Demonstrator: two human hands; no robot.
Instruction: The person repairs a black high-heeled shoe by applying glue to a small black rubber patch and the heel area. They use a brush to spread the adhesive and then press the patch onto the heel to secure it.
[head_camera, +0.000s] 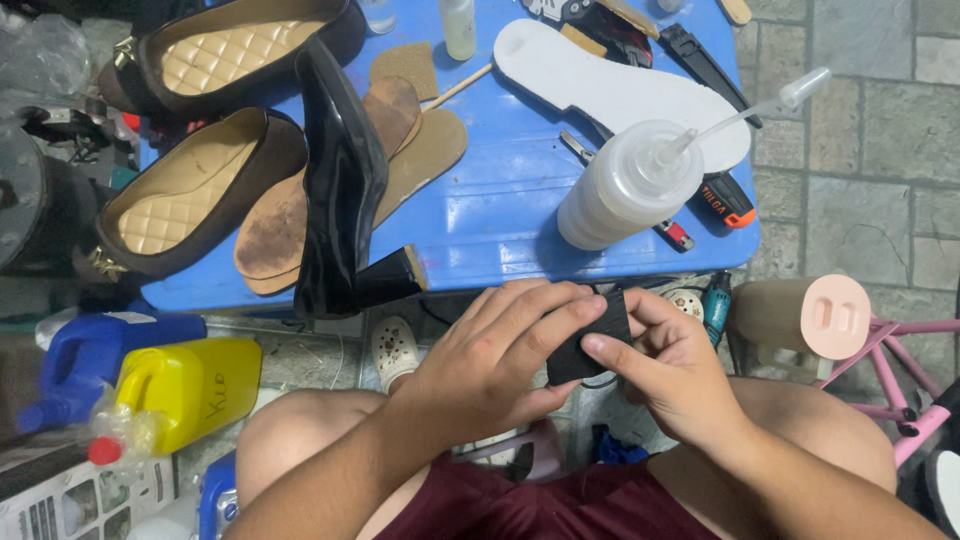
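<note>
Your left hand (490, 365) and right hand (672, 372) close together on a small black heel piece (588, 340) at lower centre of the frame, above your knees and just below the edge of the blue table (500, 200). The piece sits between both hands, its long axis tilting up toward the right; left fingers wrap over its near face while your right thumb presses its lower edge. Neither hand is nearer, both touch it. On the table, a black high-heeled shoe (345, 180) lies at centre left, a white squeeze bottle (625, 185) to the right
</note>
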